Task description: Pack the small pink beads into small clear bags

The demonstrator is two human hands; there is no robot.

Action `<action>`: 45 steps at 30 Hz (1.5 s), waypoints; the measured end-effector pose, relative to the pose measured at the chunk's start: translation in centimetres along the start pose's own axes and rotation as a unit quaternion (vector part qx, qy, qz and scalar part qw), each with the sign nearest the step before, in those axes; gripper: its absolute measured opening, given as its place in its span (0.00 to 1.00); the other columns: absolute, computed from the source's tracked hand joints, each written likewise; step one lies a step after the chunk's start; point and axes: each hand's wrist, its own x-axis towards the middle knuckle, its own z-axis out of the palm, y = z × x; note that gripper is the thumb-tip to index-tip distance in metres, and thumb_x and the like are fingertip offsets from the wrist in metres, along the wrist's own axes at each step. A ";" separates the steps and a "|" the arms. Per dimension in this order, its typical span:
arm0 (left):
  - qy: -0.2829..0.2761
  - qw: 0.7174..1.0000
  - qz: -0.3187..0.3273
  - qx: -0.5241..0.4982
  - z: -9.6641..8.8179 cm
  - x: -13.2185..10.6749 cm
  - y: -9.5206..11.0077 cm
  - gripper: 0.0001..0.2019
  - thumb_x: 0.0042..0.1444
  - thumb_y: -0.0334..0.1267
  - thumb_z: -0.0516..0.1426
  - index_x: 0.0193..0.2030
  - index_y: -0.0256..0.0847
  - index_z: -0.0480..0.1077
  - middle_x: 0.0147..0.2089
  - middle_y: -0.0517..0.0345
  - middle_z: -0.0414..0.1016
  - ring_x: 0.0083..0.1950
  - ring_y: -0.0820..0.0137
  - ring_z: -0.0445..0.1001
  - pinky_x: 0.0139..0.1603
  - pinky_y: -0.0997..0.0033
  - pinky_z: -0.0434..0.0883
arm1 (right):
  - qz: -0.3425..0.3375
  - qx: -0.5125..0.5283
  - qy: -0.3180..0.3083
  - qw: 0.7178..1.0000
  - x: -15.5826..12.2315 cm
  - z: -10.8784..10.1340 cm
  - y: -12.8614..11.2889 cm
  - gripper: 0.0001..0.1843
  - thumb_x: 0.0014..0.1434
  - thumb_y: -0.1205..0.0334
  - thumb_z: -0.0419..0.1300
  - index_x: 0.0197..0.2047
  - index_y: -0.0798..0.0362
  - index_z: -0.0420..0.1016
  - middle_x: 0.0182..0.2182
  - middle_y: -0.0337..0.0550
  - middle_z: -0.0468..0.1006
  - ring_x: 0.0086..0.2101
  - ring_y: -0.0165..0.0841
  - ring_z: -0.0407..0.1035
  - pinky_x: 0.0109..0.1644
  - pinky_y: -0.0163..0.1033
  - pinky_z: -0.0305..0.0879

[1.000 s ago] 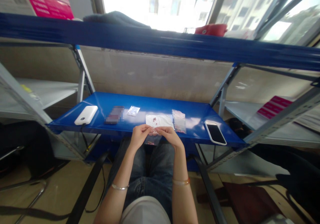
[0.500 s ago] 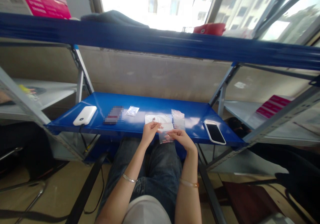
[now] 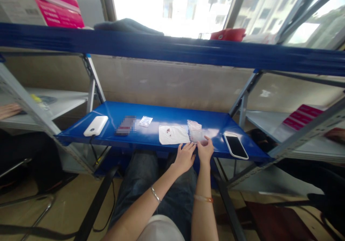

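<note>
Both hands are open, and neither shows anything held. The left hand (image 3: 184, 158) sits with its fingers slightly spread over the front edge of a blue shelf (image 3: 164, 112), and its fingertips are just in front of a white paper (image 3: 174, 135). The right hand (image 3: 205, 149) is raised beside it, its fingertips (image 3: 206, 140) at the lower edge of a clear plastic bag (image 3: 194, 130). Whether they touch the bag, I cannot tell. The bag lies flat on the shelf straight ahead of the hands, overlapping the paper's right edge or just beside it. On the paper, ahead of the left hand, are small red bits (image 3: 168, 130). Right of the right hand lies a phone (image 3: 235, 146) in a white case, face up. Farther left of the hands are a small clear packet (image 3: 146, 121), a pixelated object (image 3: 125, 125) and a white power bank (image 3: 95, 125) with a black cable (image 3: 93, 147) hanging over the shelf edge. Below the hands are the person's jeans (image 3: 140, 176). A silver bangle (image 3: 155, 194) circles the left wrist, and an orange bangle (image 3: 202, 198) circles the right. Well off to either side, on lower shelves, are another person's hand (image 3: 9, 111) and a hand (image 3: 335, 135) at the right edge of the view.
</note>
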 end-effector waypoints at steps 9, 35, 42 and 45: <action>-0.007 0.999 0.007 0.048 0.7 0.7 -1.2 0.24 0.58 0.34 0.48 0.62 0.42 0.57 0.63 0.47 0.61 0.65 0.59 0.57 0.64 0.44 0.47 | -0.099 -0.083 0.114 0.985 -1.2 1.4 -0.2 0.26 0.48 0.53 0.60 0.48 0.61 0.69 0.42 0.59 0.68 0.45 0.46 0.62 0.51 0.50 0.59; 0.159 0.981 -0.109 0.021 -5.4 -1.8 -9.2 0.12 0.57 0.32 0.50 0.41 0.43 0.74 0.46 0.53 0.78 0.52 0.66 0.72 0.62 0.54 0.56 | -0.162 -0.075 -0.024 0.984 -6.2 6.0 -4.6 0.16 0.57 0.55 0.52 0.39 0.55 0.77 0.44 0.52 0.76 0.49 0.43 0.65 0.54 0.47 0.52; 0.256 0.950 -0.177 0.012 -8.0 -0.4 -13.2 0.13 0.56 0.32 0.49 0.43 0.38 0.73 0.53 0.47 0.72 0.55 0.64 0.69 0.58 0.61 0.64 | -0.176 -0.118 -0.111 0.971 -6.8 5.9 -4.9 0.12 0.56 0.60 0.53 0.34 0.51 0.78 0.40 0.46 0.79 0.47 0.41 0.66 0.55 0.45 0.48; 0.255 0.928 -0.258 0.086 -9.9 0.6 -15.9 0.17 0.53 0.29 0.49 0.48 0.34 0.71 0.57 0.43 0.68 0.60 0.62 0.64 0.60 0.61 0.61 | -0.177 -0.125 -0.121 0.969 -6.6 5.9 -4.8 0.11 0.55 0.61 0.54 0.32 0.51 0.78 0.40 0.45 0.79 0.47 0.40 0.66 0.55 0.45 0.47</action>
